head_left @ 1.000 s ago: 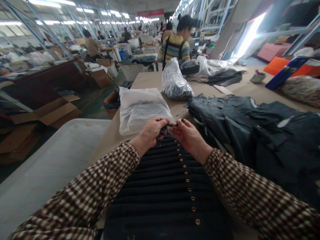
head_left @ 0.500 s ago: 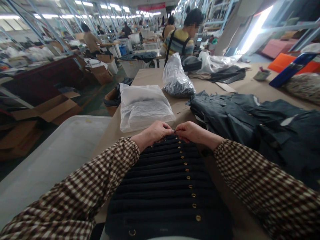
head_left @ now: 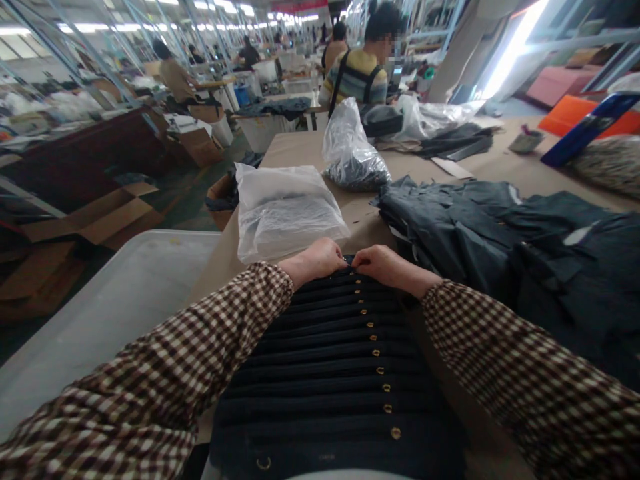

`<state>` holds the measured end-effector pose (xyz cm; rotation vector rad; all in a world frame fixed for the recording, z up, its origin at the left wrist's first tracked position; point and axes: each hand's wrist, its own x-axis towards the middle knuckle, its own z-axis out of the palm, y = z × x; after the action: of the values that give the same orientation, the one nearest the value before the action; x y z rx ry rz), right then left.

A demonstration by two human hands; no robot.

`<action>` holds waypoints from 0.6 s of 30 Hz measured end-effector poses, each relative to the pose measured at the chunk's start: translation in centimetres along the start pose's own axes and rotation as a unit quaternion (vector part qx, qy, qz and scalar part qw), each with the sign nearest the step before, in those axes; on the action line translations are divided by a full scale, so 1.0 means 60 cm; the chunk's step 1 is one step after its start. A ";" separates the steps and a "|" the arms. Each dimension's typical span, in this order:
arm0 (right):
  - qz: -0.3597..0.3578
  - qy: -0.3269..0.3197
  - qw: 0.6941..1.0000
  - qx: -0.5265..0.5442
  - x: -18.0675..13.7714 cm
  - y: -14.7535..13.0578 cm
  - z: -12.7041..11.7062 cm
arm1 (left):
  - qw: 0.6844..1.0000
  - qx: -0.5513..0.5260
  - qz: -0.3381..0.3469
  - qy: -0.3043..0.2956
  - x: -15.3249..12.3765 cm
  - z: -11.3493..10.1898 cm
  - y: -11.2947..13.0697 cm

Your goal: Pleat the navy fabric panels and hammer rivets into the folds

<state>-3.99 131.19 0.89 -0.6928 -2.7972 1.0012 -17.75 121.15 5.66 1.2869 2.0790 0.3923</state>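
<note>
A stack of black fabric strips [head_left: 325, 373], each with a small gold ring [head_left: 395, 433] along a line, lies on the brown table in front of me. My left hand [head_left: 323, 258] and my right hand [head_left: 383, 262] meet at the far end of the stack. Both are closed, fingertips pinched together on the topmost strip where the two hands touch. Checked sleeves cover both forearms.
A flat clear plastic bag [head_left: 285, 210] lies just beyond my hands, a tied bag of dark parts [head_left: 353, 157] behind it. A heap of dark garments [head_left: 500, 240] fills the right. A large white bin [head_left: 100, 327] stands at left. A person in a striped top [head_left: 357, 77] sits at the table's far end.
My hands have come down from holding a small black piece in the air to the far end of the stack, where they now press together. The view has tilted slightly.
</note>
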 end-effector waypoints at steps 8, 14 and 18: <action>0.002 -0.033 0.999 -0.004 0.008 0.005 -0.006 | 1.000 0.020 0.003 -0.007 -0.002 -0.004 -0.002; -0.035 -0.038 0.997 -0.051 0.007 0.003 -0.002 | 1.000 0.021 0.008 -0.001 0.000 0.002 -0.007; -0.046 -0.034 0.994 -0.096 0.004 -0.007 0.001 | 1.000 0.017 0.016 0.006 0.007 0.011 -0.013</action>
<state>-4.37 130.96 1.07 -0.5513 -2.9819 0.7628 -17.97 121.12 4.59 1.3414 2.0851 0.3815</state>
